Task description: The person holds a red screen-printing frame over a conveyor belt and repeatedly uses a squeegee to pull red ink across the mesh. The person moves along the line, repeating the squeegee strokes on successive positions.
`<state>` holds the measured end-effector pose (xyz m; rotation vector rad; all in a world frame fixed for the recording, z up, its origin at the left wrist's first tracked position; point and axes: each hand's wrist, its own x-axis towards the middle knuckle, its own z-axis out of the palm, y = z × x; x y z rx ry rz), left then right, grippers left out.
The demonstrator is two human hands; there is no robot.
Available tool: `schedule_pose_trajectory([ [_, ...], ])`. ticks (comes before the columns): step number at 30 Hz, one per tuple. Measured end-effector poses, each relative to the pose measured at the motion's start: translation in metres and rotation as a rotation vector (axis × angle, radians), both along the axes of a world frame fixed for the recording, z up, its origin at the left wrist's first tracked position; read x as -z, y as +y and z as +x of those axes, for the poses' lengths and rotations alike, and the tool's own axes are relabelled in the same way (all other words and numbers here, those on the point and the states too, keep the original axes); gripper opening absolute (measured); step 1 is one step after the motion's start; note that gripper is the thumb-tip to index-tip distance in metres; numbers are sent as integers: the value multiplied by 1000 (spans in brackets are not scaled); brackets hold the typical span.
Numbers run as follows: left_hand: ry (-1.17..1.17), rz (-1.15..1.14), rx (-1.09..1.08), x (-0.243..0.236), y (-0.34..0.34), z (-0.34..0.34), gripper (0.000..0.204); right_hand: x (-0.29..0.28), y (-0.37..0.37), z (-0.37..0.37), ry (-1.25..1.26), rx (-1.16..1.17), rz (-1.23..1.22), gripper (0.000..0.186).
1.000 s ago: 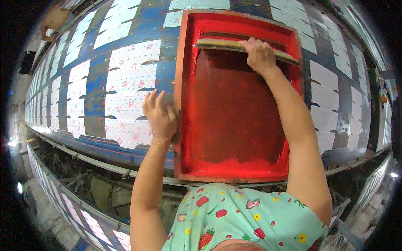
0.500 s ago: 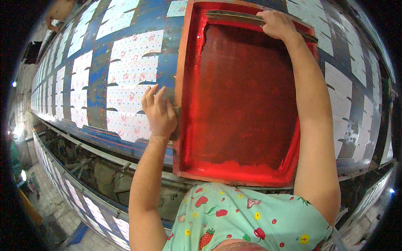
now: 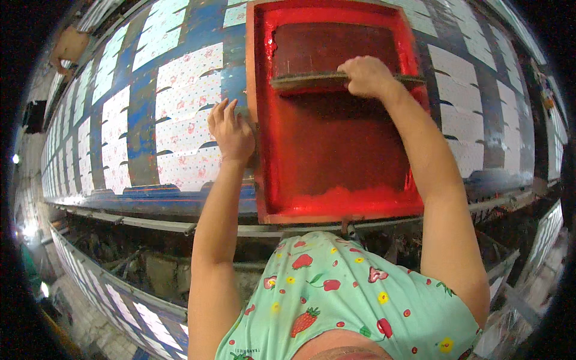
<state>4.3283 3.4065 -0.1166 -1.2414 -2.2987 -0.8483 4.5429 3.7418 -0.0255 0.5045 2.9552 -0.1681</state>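
Observation:
My right hand (image 3: 369, 77) is closed around the top edge of a long squeegee (image 3: 306, 79), which lies crosswise inside a screen printing frame (image 3: 251, 72). Bright red ink (image 3: 342, 201) coats the inner borders of the frame and gathers along its near end. Dark red mesh (image 3: 354, 138) shows on both sides of the squeegee. At the frame's left side rests my left hand (image 3: 233, 135), its fingers loosely stretched and apart. The thumb side is close to the frame's edge; whether it presses on it I cannot tell.
White panels with small dots and pink figures (image 3: 189, 114) lie in rows on a long blue-stained table (image 3: 141, 120). Plainer white panels (image 3: 459, 108) lie right of the frame. A metal rail (image 3: 150, 223) edges the table's near side. Another person's arm (image 3: 67, 48) shows far left.
My right hand has drawn the squeegee toward me from the frame's far end, so mesh now shows beyond it. My left hand stays beside the frame. The whole view has shifted slightly.

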Motion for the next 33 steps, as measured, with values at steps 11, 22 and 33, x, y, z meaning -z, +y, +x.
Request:
schedule_pose_trajectory([
  [11,-10,98,15,18,-3,-5,39,16,-192,139,62,49,-73,37],
  [22,-33,-68,-82,5,-3,6,37,24,-290,206,205,-2,-17,53],
  [33,7,-278,-326,15,-8,1,37,33,-235,300,586,-91,-325,49],
])
